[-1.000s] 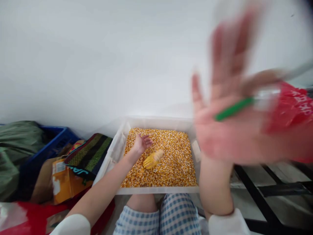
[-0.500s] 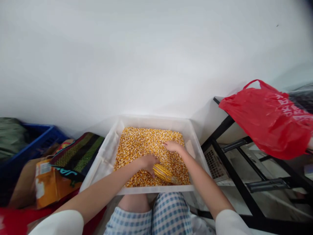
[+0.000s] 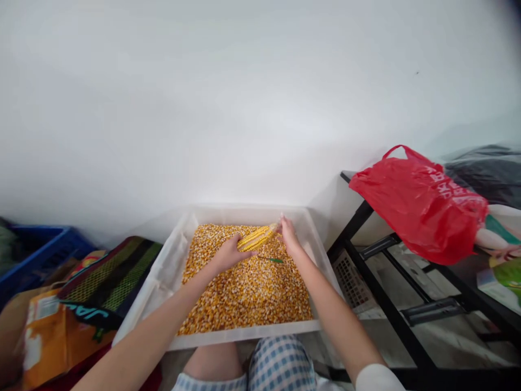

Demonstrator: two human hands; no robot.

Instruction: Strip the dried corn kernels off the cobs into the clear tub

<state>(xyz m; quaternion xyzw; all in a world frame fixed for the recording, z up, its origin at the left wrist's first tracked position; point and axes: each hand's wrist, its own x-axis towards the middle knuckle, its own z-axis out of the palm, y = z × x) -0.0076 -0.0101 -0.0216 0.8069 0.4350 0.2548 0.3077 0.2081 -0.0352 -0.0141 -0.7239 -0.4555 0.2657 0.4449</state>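
Observation:
A yellow corn cob [image 3: 254, 239] with bare strips along its rows of kernels is held over a bin of loose corn kernels [image 3: 244, 296]. My left hand [image 3: 228, 254] is closed around its lower left end. At the pale, tapered end, my right hand [image 3: 288, 233] has its fingers pressed against the cob. Just below the cob shows a thin dark tool with a green end [image 3: 275, 260]; whether it lies on the kernels or touches my left hand I cannot tell. The white plastic bin [image 3: 244, 337] stands in front of my knees.
On the right, a red plastic bag [image 3: 419, 206] rests on a black metal frame [image 3: 407, 336], with a pale slotted basket [image 3: 352, 279] beneath. To the left are a mesh bag [image 3: 109, 279], an orange box [image 3: 61, 339] and a blue crate [image 3: 36, 258]. A white wall rises behind the bin.
The cob has risen from near the bin's front edge towards the back, its pale end now pointing up right. My right hand has moved from the kernels to that end. The green-ended tool has come into sight.

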